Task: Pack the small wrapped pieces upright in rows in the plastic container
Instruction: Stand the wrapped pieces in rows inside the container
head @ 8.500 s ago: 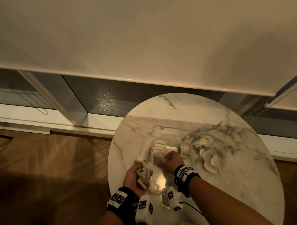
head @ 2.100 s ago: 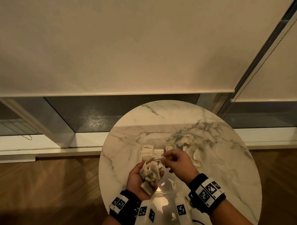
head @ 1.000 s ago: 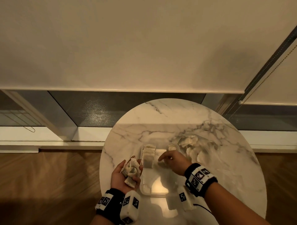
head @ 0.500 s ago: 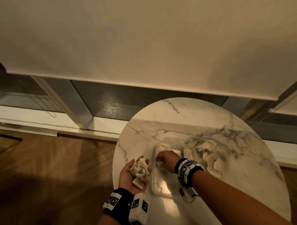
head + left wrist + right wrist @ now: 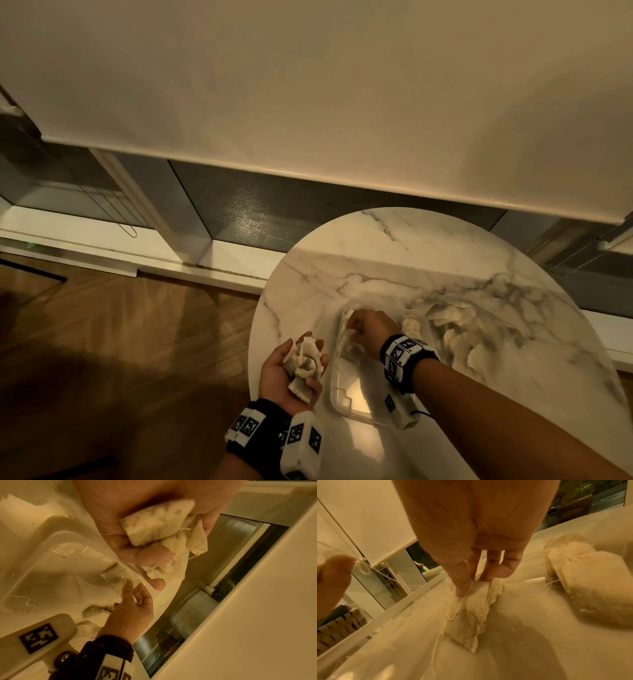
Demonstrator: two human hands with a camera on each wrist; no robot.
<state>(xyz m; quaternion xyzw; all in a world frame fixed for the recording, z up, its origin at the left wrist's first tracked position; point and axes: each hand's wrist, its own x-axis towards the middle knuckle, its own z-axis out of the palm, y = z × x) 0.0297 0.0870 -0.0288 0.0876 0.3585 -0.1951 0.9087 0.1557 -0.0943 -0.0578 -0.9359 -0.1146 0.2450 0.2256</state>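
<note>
Two hands, each with a black wristband bearing square black-and-white coded markers; no readable writing on them.

Left hand (image 5: 289, 371): palm up at the tabletop's near-left edge, fingers curled round a bundle of wrapped pieces (image 5: 303, 359), pale paper sachets with thin strings. At least three in the bundle; the exact count cannot be told. The left wrist view shows dark specks through the paper.

Plastic container (image 5: 337, 399): one, clear, rectangular, on the round marble tabletop (image 5: 428, 267) just right of the left hand.

Right hand (image 5: 368, 323): inside the container at its far left corner, fingertips (image 5: 461, 591) pressing down on one wrapped piece (image 5: 471, 615) set against the left wall. Only the right wrist view shows this contact, and a knotted string (image 5: 362, 566) held at the thumb.

Packed stack (image 5: 590, 582): several pieces on edge at the container's far right, count unclear.

Loose pile (image 5: 459, 335): further pieces on the tabletop right of the container, uncounted.
</note>
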